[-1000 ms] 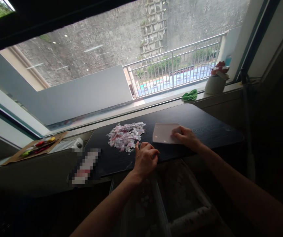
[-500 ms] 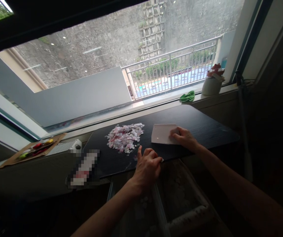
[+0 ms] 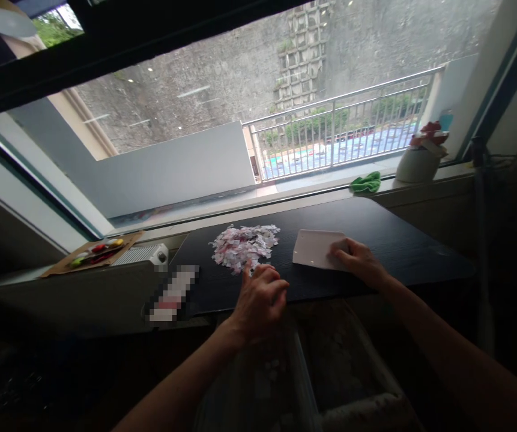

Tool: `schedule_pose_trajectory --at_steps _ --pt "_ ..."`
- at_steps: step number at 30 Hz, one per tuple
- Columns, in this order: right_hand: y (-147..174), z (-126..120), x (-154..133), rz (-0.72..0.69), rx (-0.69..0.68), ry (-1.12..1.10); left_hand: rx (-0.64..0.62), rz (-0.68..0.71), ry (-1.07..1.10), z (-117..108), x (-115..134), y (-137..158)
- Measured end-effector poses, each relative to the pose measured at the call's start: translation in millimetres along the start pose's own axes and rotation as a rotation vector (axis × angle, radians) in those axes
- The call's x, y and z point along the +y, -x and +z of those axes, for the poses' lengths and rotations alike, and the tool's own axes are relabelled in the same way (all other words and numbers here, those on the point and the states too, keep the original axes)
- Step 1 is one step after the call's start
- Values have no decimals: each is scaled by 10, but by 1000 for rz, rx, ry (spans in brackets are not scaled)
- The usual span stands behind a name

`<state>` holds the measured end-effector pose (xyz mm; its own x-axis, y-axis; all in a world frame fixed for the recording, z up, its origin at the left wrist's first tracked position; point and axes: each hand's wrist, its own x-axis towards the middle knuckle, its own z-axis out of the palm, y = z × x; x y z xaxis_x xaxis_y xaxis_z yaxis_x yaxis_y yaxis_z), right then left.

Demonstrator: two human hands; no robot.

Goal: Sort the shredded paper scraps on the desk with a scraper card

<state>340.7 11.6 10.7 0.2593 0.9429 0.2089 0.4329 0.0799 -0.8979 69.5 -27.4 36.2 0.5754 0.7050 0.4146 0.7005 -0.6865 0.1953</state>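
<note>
My left hand is over the near edge of the black tabletop, palm down. Its outer finger sticks out to the near edge of a heap of small white and pinkish paper scraps. The other fingers curl in towards the thumb, and whatever is between them is hidden. To the right of the heap, my right hand grips the right end of a pale, shallow rectangular tray. That tray rests at the tabletop, apart from the scraps.
A pixelated item lies at the tabletop's left corner. On the sill are a green cloth, a whitish spray bottle and brown cardboard with coloured items. A radiator stands left. Below the near edge is a dark frame with scraps.
My left hand has moved left and away from me, from the tabletop's near edge to the heap. My right hand keeps its grip on the tray. The view has shifted left.
</note>
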Motion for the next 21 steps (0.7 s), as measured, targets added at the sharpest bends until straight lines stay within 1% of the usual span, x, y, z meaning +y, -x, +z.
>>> schedule_pose_trajectory --at_steps 3,4,6,7,9,11,13,17,21 --pt "18 12 -18 55 -2 -83 110 -273 -81 -105 -488 77" --pt "38 35 -37 79 -23 -145 117 -338 -100 -119 -632 112" --pt "92 112 -88 117 -117 -257 106 -407 -95 -108 -841 185" --pt "122 164 -115 123 -166 -288 113 -434 -83 -87 -900 217" --pt "167 282 -160 110 -224 -290 157 -472 -77 -34 -944 264" --pt "177 388 -183 89 -215 -247 215 -477 -99 12 -928 290" --pt "155 455 -188 83 -209 -205 249 -449 -129 37 -899 302" --pt "120 490 -209 103 -306 -185 256 -389 -169 44 -873 318" --pt "197 507 -293 123 -397 -204 279 -381 -189 50 -876 329"
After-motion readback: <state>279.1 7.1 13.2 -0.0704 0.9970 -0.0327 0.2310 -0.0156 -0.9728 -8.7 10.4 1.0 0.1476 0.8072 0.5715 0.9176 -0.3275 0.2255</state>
